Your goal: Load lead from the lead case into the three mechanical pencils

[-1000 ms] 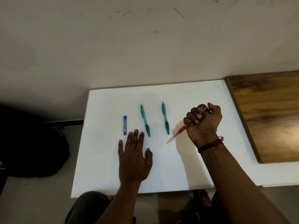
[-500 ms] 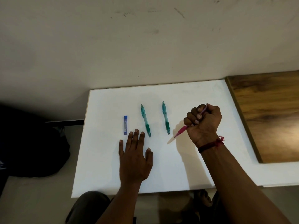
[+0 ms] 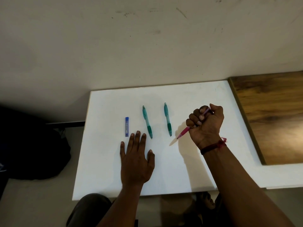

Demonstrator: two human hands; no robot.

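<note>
Right hand [image 3: 207, 124] fisted round pink pencil [image 3: 185, 131], centre-right, tip off board; left hand [image 3: 136, 158] flat, holding nothing; lead case [image 3: 126, 126] centre-left beside two teal pencils [image 3: 147, 122]; advice: steady barrel, uncap top, then fetch case.

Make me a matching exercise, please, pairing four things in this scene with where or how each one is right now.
Things:
1. blue lead case
2. pink pencil
3. left hand
4. left teal pencil

States:
A. gripped in the right hand
B. resting flat on the white table, holding nothing
C. lying between the case and the other teal pencil
D. lying farthest left, untouched

Pairs: 1-D, 2-A, 3-B, 4-C
</note>
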